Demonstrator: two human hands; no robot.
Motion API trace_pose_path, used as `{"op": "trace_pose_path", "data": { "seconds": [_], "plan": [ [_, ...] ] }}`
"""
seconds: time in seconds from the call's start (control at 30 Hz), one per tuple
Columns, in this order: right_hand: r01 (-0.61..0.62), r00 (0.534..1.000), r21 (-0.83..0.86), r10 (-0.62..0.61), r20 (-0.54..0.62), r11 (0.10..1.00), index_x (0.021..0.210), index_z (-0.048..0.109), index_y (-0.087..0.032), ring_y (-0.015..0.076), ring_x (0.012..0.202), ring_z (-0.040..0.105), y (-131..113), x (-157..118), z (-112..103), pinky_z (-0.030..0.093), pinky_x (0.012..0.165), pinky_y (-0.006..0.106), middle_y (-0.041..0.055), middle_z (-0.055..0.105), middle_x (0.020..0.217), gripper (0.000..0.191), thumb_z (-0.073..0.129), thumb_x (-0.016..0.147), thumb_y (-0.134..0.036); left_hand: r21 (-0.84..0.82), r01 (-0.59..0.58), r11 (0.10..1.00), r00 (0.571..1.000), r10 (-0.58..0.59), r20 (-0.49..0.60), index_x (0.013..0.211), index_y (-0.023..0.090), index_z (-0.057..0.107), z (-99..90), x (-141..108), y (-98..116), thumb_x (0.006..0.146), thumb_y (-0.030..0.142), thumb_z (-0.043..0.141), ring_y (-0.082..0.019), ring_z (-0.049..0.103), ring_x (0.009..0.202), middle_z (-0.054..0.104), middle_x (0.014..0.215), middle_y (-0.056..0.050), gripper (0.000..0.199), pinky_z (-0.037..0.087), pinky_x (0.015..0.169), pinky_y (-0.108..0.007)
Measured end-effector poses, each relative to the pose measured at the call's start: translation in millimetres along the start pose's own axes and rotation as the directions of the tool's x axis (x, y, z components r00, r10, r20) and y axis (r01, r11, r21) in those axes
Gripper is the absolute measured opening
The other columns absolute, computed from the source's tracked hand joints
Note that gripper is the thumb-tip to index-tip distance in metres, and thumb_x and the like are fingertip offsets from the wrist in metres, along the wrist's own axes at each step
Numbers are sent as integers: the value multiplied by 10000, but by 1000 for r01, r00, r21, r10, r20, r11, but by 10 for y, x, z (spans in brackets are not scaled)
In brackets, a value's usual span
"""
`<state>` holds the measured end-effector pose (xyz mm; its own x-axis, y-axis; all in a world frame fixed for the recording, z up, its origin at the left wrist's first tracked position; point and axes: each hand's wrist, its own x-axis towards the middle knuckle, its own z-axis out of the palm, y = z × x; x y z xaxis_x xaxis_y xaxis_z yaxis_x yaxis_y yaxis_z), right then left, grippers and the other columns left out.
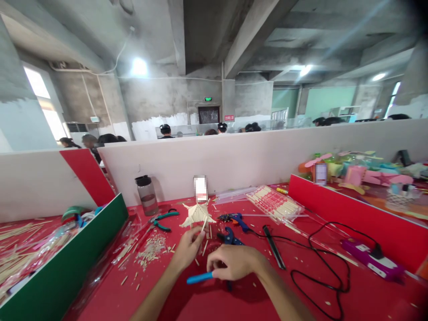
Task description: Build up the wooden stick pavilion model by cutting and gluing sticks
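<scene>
My left hand pinches a thin wooden stick between thumb and fingers, just in front of a small model roof built from pale sticks with upturned corners. My right hand is closed around a slim bright-blue rod-like tool that points left; its exact kind is unclear. Partly covered by that hand is a dark-blue cutter on the red tabletop. A blue hot glue gun lies behind it. Directly behind the model stands a phone-like object, its face blurred out.
Green-handled pliers and cut stick bits lie left, near a bottle. To the right are a dark ruler-like strip, bundled sticks, a looping black cable and a purple power strip. Partitions enclose the table.
</scene>
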<state>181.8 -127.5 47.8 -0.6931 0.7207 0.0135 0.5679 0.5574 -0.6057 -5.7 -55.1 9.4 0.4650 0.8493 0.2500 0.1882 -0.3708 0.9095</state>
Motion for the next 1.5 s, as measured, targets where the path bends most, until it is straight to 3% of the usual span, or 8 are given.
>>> {"op": "trace_pose_path", "data": {
  "seconds": [0.27, 0.4, 0.5, 0.9, 1.03, 1.23, 1.4, 1.5],
  "plan": [
    [150, 987, 586, -84, -139, 796, 1024, 536, -220, 113, 685, 479, -41, -72, -58, 439, 704, 239, -24, 499, 818, 111, 509, 938, -286, -62, -62, 996, 997, 65, 46, 856, 132, 633, -2, 7, 3, 898, 543, 539, -121, 515, 517, 601, 639, -5, 423, 384, 497, -218],
    [136, 957, 496, 15, -289, 858, 971, 572, -213, 101, 603, 390, -12, 67, 44, 375, 615, 214, -47, 432, 725, 180, 430, 991, -323, -58, -43, 997, 998, 46, 45, 744, 153, 599, 10, -4, 32, 887, 515, 550, -117, 481, 456, 538, 521, 23, 392, 363, 468, -214],
    [127, 929, 319, 1, -370, 939, 891, 602, -191, 113, 673, 474, 11, 167, 126, 380, 682, 227, -31, 525, 760, 193, 435, 973, -243, -65, -70, 995, 997, 72, 34, 802, 148, 652, 8, -1, 28, 893, 462, 545, -138, 522, 496, 573, 542, 8, 344, 401, 497, -224],
    [154, 886, 160, -65, -459, 975, 914, 594, -190, 116, 628, 461, -51, 253, 260, 328, 614, 236, -33, 515, 702, 257, 410, 1009, -342, 16, -131, 991, 991, 131, -1, 892, 137, 713, -30, 38, -46, 913, 404, 527, -190, 608, 736, 694, 790, -62, 326, 477, 686, -267],
    [217, 856, 392, 19, -517, 894, 998, 576, -202, 101, 553, 391, -10, 315, 296, 322, 554, 225, -55, 443, 643, 317, 391, 1017, -458, -48, -100, 994, 994, 102, 34, 773, 138, 650, -6, 13, -40, 883, 513, 552, -137, 518, 531, 582, 575, -4, 403, 400, 515, -220],
    [377, 867, 754, 82, -492, 538, 878, 481, -209, 72, 478, 309, 119, 419, 307, 274, 464, 209, -66, 402, 644, 400, 489, 941, -603, -111, -38, 993, 996, 46, 71, 957, 117, 638, 31, 14, -31, 885, 603, 531, -100, 443, 419, 538, 527, 33, 503, 341, 434, -199],
    [314, 860, 795, 199, -470, 520, 902, 434, -238, 51, 405, 129, 114, 390, 284, 143, 368, 186, -115, 266, 606, 363, 514, 940, -590, -72, -37, 997, 998, 40, 47, 971, 119, 642, 27, 9, 4, 901, 583, 518, -91, 387, 382, 467, 470, 69, 485, 323, 417, -199],
    [320, 856, 751, 163, -491, 577, 942, 449, -236, 50, 405, 185, 119, 396, 317, 165, 376, 183, -111, 318, 613, 322, 508, 958, -553, -70, -46, 996, 997, 50, 58, 930, 131, 644, 24, 8, -16, 905, 544, 526, -94, 407, 394, 484, 476, 63, 430, 325, 426, -195]
  ]
}}
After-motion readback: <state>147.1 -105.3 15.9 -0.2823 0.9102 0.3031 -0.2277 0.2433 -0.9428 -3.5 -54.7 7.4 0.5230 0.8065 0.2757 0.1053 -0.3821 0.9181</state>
